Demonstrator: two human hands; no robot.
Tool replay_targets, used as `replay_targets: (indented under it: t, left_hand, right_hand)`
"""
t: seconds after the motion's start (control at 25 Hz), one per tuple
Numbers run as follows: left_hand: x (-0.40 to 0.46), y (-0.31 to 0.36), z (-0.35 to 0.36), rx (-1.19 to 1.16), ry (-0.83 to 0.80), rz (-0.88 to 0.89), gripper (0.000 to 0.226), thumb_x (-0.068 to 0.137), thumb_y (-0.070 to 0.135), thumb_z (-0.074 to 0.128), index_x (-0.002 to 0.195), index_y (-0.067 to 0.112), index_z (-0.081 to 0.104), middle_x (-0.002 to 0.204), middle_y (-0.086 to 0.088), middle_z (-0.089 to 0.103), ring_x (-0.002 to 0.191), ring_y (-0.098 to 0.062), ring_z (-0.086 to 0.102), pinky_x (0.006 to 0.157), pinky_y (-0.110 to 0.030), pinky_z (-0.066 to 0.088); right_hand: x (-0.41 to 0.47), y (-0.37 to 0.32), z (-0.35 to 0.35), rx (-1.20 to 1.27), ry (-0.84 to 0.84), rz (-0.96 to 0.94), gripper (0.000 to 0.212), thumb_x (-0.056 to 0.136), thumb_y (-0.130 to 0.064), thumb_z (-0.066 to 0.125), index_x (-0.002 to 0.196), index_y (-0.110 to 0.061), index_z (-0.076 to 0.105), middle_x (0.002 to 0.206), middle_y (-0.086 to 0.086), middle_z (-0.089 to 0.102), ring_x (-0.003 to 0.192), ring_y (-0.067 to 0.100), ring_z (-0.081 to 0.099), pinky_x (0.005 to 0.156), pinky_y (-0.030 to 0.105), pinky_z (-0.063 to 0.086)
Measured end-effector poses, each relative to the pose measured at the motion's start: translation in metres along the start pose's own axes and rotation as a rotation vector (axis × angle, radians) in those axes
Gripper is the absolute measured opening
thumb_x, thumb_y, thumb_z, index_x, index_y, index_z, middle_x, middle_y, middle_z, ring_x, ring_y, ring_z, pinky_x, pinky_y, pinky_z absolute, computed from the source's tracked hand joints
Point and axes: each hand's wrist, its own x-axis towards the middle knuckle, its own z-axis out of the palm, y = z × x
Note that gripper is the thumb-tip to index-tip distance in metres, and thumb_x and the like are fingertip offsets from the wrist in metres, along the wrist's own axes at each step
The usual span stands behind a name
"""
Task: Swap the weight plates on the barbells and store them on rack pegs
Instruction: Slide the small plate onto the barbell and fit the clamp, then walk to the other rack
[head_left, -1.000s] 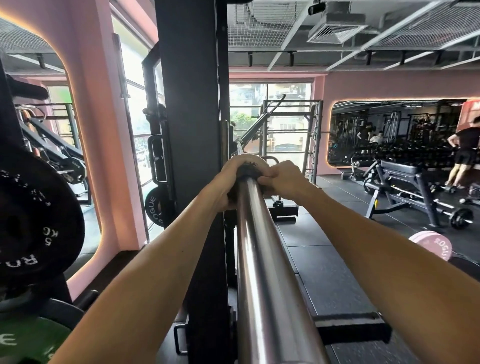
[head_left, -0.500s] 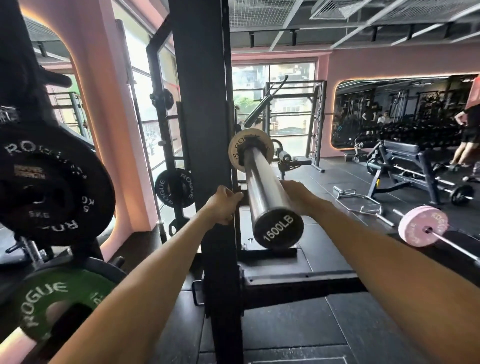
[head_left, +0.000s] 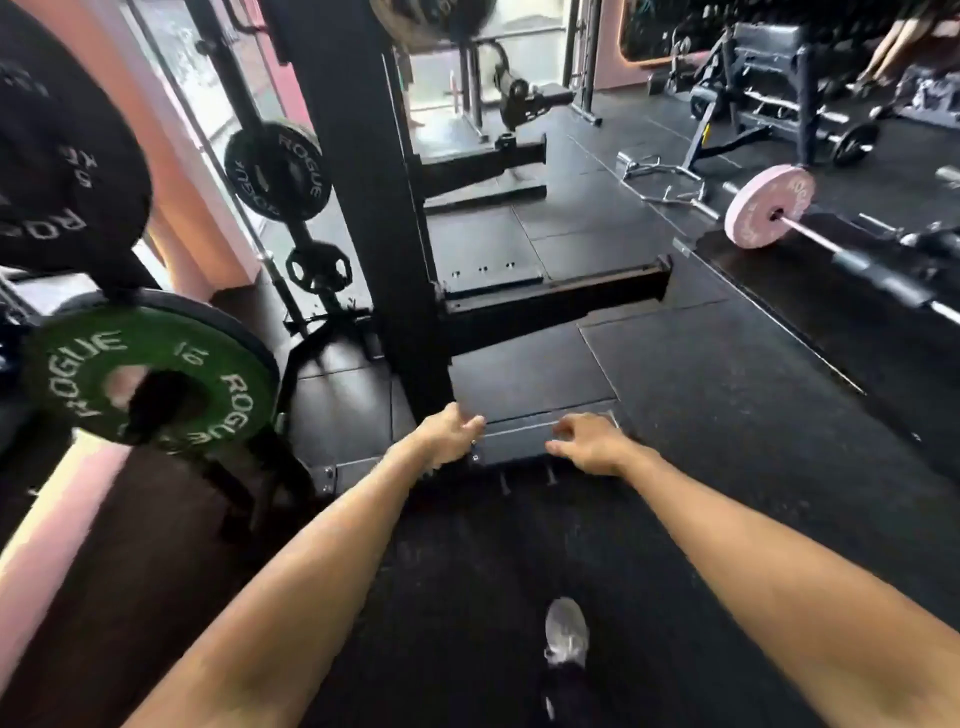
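Both bare forearms reach forward over the dark, pebbled rubber floor (head_left: 727, 415). The left hand (head_left: 451, 434) hangs with loosely curled fingers (head_left: 470, 423) and holds nothing; the right hand (head_left: 589, 444) does the same, its fingers (head_left: 563, 428) bent and parted. Just beyond the fingertips stands the square matte-black steel post (head_left: 363, 208) of the rack, with a flat steel foot plate between the two hands. Well left of the left fingers, a round green plate (head_left: 150, 379) with raised white lettering sits on a rack peg, and a larger black plate (head_left: 62, 171) sits above it. Farther past the post hangs a smaller black plate (head_left: 278, 169). Far to the right of the right fingers, a smooth pink plate (head_left: 769, 205) sits on the end of a shiny metal barbell (head_left: 857, 260) on the floor. A grey shoe (head_left: 566, 631) shows below.
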Motion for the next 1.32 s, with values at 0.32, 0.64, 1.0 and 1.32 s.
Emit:
replay_targets:
  t: [0.32,0.64,1.0,1.32]
  left_hand:
    - [-0.073,-0.067,0.216,0.226,-0.481,-0.089,0.041,0.095,0.051,0.043,0.089,0.011,0.05,0.096,-0.019,0.063,0.079,-0.03,0.063,0.059,-0.03,0.042]
    - [-0.103,-0.023,0.351,0.48,-0.78,0.036,0.044,0.093,0.05,0.051,0.111,0.011,0.056,0.111,-0.011,0.066,0.103,-0.029,0.062,0.074,-0.029,0.04]
    - [-0.047,0.162,0.437,0.59,-0.766,0.161,0.04,0.095,0.046,0.049,0.11,0.012,0.062,0.119,-0.01,0.065,0.109,-0.026,0.059,0.088,-0.031,0.043]
    - [0.016,0.259,0.459,0.488,-0.635,0.243,0.031,0.092,0.041,0.055,0.108,0.016,0.063,0.117,-0.008,0.065,0.105,-0.025,0.06,0.085,-0.032,0.044]
  right_hand:
    - [-0.158,0.155,0.149,0.162,-0.244,0.445,0.048,0.09,-0.035,0.062,0.13,-0.011,0.056,0.133,0.009,0.059,0.121,0.026,0.055,0.095,0.031,0.043]
    - [-0.282,0.268,0.185,0.382,-0.284,0.768,0.041,0.089,-0.036,0.062,0.125,-0.017,0.061,0.13,0.006,0.06,0.119,0.027,0.054,0.098,0.031,0.04]
    - [-0.309,0.434,0.079,0.536,-0.122,0.818,0.028,0.09,-0.035,0.061,0.11,-0.018,0.069,0.119,0.005,0.066,0.104,0.02,0.059,0.095,0.033,0.046]
    - [-0.24,0.518,-0.001,0.454,-0.263,0.758,0.034,0.09,-0.041,0.058,0.115,-0.02,0.065,0.126,0.003,0.063,0.115,0.023,0.057,0.101,0.038,0.043]
